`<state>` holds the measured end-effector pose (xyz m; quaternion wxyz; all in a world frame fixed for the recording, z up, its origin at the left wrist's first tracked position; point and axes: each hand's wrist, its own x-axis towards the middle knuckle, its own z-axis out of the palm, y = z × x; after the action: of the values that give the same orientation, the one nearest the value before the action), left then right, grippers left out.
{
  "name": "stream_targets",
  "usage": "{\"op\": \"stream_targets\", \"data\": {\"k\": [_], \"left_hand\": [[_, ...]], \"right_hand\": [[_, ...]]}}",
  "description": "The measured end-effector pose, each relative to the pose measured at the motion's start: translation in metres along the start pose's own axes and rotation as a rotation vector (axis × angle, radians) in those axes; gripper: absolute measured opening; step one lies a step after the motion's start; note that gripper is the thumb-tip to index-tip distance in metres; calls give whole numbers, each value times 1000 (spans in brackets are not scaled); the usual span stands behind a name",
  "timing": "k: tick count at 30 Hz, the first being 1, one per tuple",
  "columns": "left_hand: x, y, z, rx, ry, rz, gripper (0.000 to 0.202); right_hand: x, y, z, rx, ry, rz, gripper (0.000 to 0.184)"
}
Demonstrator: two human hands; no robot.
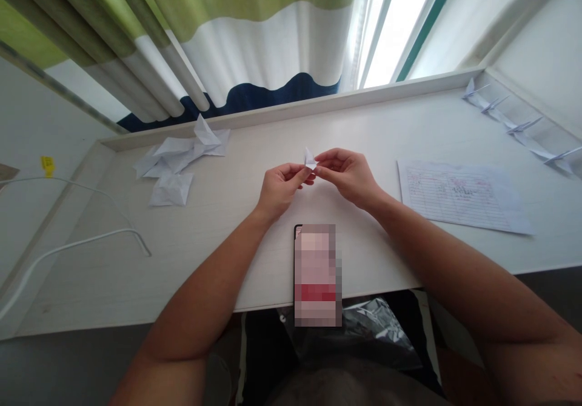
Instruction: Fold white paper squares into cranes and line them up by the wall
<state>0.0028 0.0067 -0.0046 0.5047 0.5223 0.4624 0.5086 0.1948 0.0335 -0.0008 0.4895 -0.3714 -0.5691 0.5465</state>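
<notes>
Between my two hands, above the middle of the desk, is a small piece of folded white paper with a point sticking up. My left hand pinches its left side, thumb and fingers pressed together. On the other side, my right hand grips the paper's right edge between thumb and curled fingers. Parts of the paper are covered by my fingertips. Below the hands a phone with a blurred-out screen lies over the desk's front edge.
Several crumpled, creased white papers lie at the left. To the right is a lined sheet with writing, and folded paper shapes line the far right side. A white cable crosses the left side. Curtains hang behind the desk.
</notes>
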Motion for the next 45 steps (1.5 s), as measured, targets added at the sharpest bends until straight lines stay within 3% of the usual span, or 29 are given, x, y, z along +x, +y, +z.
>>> {"op": "stream_targets", "data": {"k": [6,21,32,45], "left_hand": [[0,2,0,-109,-64,-34,41],[-1,4,0,-26,-51,-58,47],[0,3,0,3,-9,66,42],[0,3,0,-14,-30,79,37]], "right_hand": [[1,-3,1,72,21,-16,52],[2,3,0,48,19,-50,53],[-1,4,7,100,-76,-114,50],[1,6,3,83,-29,-40,52]]}}
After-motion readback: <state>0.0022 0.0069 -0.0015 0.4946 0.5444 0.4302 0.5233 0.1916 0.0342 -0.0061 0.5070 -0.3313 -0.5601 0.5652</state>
